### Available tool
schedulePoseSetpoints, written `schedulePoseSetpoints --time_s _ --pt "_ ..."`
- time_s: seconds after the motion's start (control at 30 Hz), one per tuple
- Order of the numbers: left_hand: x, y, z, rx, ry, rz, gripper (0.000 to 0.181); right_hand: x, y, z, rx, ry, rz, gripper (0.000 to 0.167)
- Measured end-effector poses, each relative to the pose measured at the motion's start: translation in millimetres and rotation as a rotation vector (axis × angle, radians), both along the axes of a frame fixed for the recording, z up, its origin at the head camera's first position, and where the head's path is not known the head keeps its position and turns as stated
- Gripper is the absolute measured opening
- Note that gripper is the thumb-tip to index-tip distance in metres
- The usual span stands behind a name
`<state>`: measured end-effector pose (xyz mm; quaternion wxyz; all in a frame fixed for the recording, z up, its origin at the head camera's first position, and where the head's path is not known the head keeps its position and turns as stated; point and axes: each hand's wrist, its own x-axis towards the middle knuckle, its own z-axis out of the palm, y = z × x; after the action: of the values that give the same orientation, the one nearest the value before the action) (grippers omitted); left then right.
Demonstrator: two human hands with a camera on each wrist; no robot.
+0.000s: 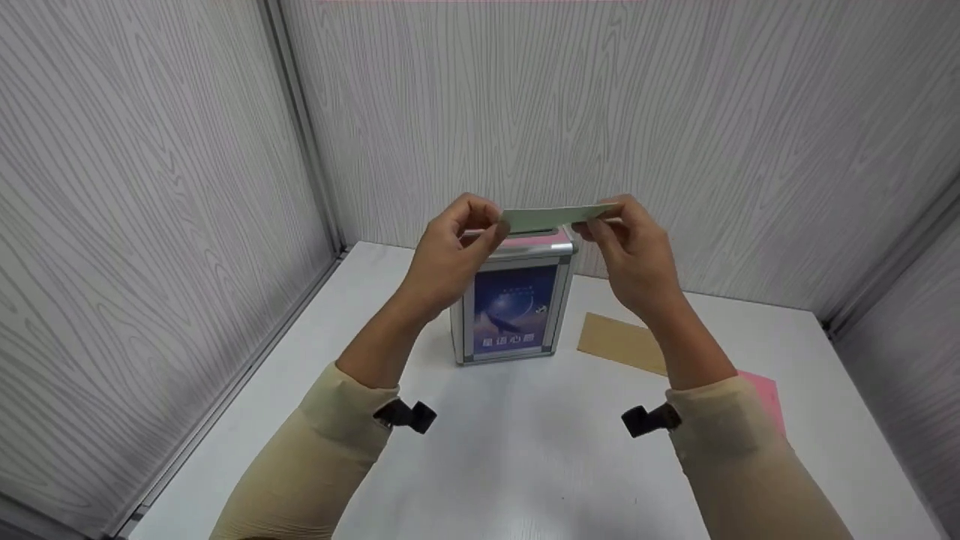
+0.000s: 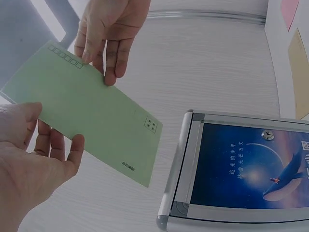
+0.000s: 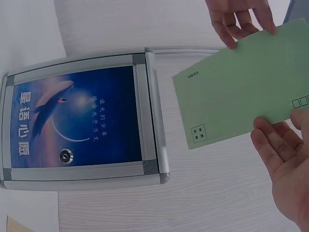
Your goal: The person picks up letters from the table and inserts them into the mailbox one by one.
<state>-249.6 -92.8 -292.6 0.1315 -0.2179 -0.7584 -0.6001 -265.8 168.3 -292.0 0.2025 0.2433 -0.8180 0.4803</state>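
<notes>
A green envelope [image 1: 551, 218] is held up by both hands over the top of a silver-framed letter box [image 1: 517, 247]. My left hand [image 1: 456, 251] pinches its left end between thumb and fingers. At the other end my right hand [image 1: 634, 251] pinches it the same way. Part of a dark slot shows in the box's pink top, just under the envelope. In the left wrist view the envelope [image 2: 96, 106] stands apart from the box's edge. A blue poster with a whale [image 3: 72, 121] and a small lock [image 3: 66, 155] are on the box's front.
A brown envelope [image 1: 619, 341] lies on the white table [image 1: 480, 450] right of the box. Beyond it a pink envelope [image 1: 765, 397] is partly covered by my right forearm. Wood-grain panels [image 1: 525, 105] stand behind the table and at both sides.
</notes>
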Motion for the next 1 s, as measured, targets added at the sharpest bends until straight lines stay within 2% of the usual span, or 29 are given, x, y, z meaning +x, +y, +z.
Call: schedulePoseSetpoints --time_s 0.2,0.33,0.63,0.83,1.0 --pt "-14.0 -5.4 -7.0 0.005 -0.006 0.018 0.02 -21.4 -10 -4.7 -0.029 -0.019 0.006 0.022" --pt "-21.8 -7.7 -12.2 0.018 -0.014 0.012 0.018 -26.6 -13 -10.9 -0.03 -0.073 0.008 0.021" --pt "-33.2 -10.5 -16.0 0.043 -0.027 0.008 0.02 -35.4 -15 -16.6 -0.006 -0.119 -0.002 0.021" --pt "-44.5 -10.7 -20.2 -0.066 0.027 0.085 0.02 -43.0 -19 -19.2 0.031 -0.136 -0.052 0.023" --pt "-50.9 -11.3 -23.0 -0.176 0.119 0.169 0.014 -40.6 -21 -15.1 0.099 -0.112 -0.109 0.022"
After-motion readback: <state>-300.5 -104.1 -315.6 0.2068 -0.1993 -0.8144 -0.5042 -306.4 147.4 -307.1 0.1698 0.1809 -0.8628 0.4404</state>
